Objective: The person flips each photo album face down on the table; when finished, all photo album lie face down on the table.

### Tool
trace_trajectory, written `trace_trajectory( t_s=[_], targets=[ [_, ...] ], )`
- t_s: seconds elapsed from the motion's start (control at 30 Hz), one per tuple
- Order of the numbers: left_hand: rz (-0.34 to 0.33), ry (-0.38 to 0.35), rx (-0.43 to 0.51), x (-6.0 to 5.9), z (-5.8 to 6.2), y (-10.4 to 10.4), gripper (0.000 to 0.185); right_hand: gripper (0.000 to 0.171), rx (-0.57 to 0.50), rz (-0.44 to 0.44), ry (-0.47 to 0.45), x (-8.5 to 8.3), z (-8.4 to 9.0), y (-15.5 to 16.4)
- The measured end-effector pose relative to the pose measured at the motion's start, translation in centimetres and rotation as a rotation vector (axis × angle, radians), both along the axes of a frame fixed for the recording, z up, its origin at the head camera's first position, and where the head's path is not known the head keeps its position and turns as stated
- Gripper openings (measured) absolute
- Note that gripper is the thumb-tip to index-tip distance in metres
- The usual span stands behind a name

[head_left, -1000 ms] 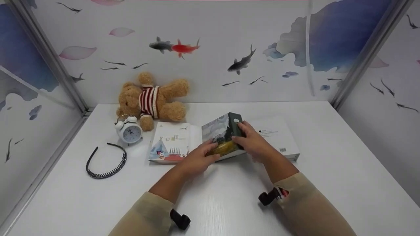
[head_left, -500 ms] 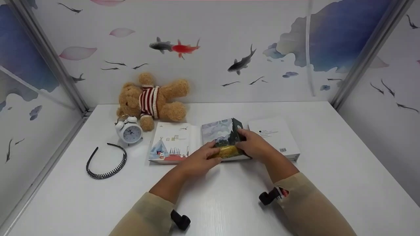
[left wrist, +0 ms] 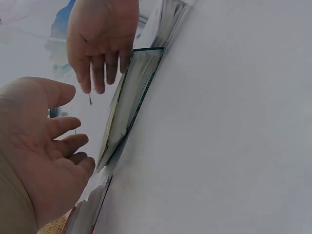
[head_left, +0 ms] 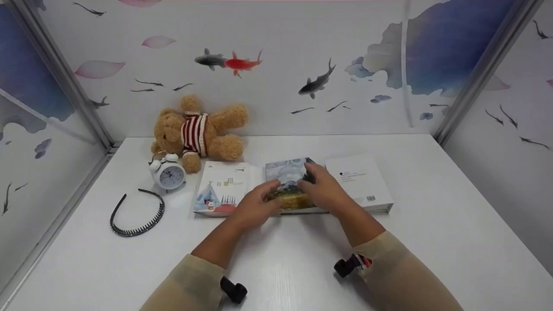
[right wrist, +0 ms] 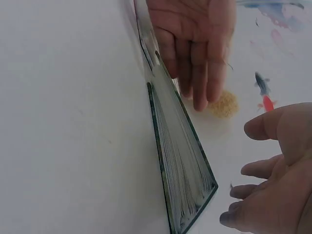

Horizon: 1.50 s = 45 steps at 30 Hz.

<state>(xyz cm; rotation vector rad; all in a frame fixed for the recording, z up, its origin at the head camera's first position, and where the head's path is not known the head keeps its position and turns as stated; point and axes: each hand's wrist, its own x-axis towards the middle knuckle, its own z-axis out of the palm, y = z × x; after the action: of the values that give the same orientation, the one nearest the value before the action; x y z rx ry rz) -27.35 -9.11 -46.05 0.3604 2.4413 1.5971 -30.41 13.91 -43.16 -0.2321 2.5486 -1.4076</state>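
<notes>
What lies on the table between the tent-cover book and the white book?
The painted-cover book lies between the tent-cover book and the white book, under both hands; the head view shows it.

Nothing is reading clearly. The white book (head_left: 360,183) right of centre is showing small dark print lines and a barcode, both too small to read; the alarm clock (head_left: 169,176) numerals are blurring out.

Teddy bear (head_left: 198,131), alarm clock (head_left: 167,175), headband (head_left: 137,214)
</notes>
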Motion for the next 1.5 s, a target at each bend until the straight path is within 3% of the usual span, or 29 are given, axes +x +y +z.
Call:
trace_trajectory(
  t_s=[0.13,0.27,0.43,0.6,0.73,0.87,1.0,1.23,1.37,1.5],
  targets=[
    [0.186,-0.014,0.105,0.1,0.9,-1.1,0.063,0.068,-0.046,0.009,0.049,1.1,0.4,-2.4],
    [0.342,0.011,0.144,0.2,1.8,-3.4,0.061,0.064,-0.092,0.026,0.029,1.2,0.2,-5.1],
    [0.437,0.016,0.121,0.8,2.0,-8.4,0.06,0.066,-0.127,0.064,-0.028,0.7,0.2,-8.5],
    [0.444,-0.012,0.098,1.4,1.5,-12.2,0.059,0.066,-0.195,0.077,-0.089,0.6,0.0,-11.1],
    [0.439,-0.066,0.106,1.4,1.1,-13.6,0.064,0.066,-0.232,0.084,-0.11,0.6,-0.5,-12.5],
    [0.401,-0.131,0.124,1.1,0.6,-13.8,0.07,0.066,-0.24,0.091,-0.139,0.7,-1.3,-12.9],
    [0.374,-0.149,0.128,1.0,0.2,-13.8,0.072,0.069,-0.29,0.119,-0.182,0.6,-2.2,-12.8],
    [0.345,-0.179,0.053,1.0,-0.1,-13.7,0.078,0.072,-0.306,0.137,-0.203,0.7,-2.6,-12.9],
    [0.372,-0.157,0.062,1.2,0.3,-13.6,0.078,0.071,-0.332,0.164,-0.206,1.0,-2.7,-13.1],
    [0.403,-0.144,0.125,1.7,1.6,-13.7,0.078,0.068,-0.398,0.211,-0.221,1.1,-2.6,-13.1]
  ],
)
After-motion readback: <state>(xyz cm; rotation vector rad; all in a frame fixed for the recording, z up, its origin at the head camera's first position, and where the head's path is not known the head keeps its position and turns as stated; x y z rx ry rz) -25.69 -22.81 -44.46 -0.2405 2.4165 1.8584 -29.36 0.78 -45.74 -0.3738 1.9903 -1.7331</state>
